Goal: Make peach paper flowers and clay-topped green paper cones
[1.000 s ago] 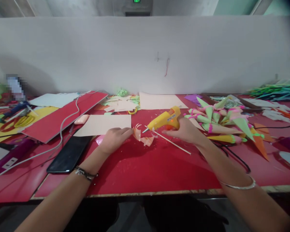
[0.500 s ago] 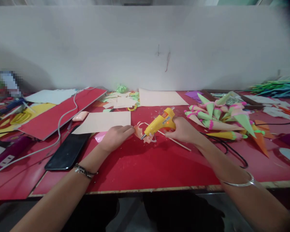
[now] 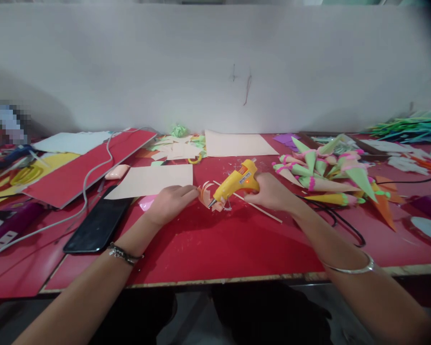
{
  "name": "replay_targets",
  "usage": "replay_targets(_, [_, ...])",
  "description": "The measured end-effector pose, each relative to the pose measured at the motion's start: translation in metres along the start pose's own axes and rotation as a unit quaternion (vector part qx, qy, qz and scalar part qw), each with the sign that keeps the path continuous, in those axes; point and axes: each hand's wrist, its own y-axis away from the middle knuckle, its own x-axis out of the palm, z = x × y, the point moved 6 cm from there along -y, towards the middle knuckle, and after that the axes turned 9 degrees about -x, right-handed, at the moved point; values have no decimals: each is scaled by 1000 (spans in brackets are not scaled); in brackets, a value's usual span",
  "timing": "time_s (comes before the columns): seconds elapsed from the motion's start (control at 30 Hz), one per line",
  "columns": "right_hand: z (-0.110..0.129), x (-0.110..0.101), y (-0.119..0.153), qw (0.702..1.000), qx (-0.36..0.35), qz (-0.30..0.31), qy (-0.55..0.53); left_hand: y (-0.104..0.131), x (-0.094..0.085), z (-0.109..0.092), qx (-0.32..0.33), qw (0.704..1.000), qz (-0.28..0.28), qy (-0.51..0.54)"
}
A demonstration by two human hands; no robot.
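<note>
My right hand [image 3: 272, 192] is wrapped round the handle of a yellow hot glue gun [image 3: 233, 183], its small light glowing orange. The gun's metal nozzle points down and left at a curled peach paper strip [image 3: 204, 195]. Pinched at the strip's left edge are the fingers of my left hand [image 3: 173, 201]; they partly hide it. Peach scraps lie right under the nozzle, and whether the tip touches the paper I cannot tell. A thin pale stick [image 3: 264, 211] lies on the red table [image 3: 215, 254] beneath the gun.
A peach sheet [image 3: 154, 181] and a black phone [image 3: 98, 225] lie left of my hands. Paper cones [image 3: 323, 177] are piled at right, near a black cable [image 3: 348, 232]. Behind are paper scraps [image 3: 181, 149] and another sheet [image 3: 240, 143]. A white cable [image 3: 86, 182] crosses the left side.
Both hands, the glue gun and the paper strip keep almost the same pose. The whole view has shifted slightly.
</note>
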Motion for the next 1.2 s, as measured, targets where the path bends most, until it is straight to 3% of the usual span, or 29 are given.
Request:
replay_targets(0.37, [2, -3, 0, 1000, 4, 1, 13, 0, -4, -2, 25, 999, -19, 12])
replay_targets(1.2, [-9, -2, -1, 999, 8, -1, 41, 1, -3, -2, 11, 1000, -21, 5])
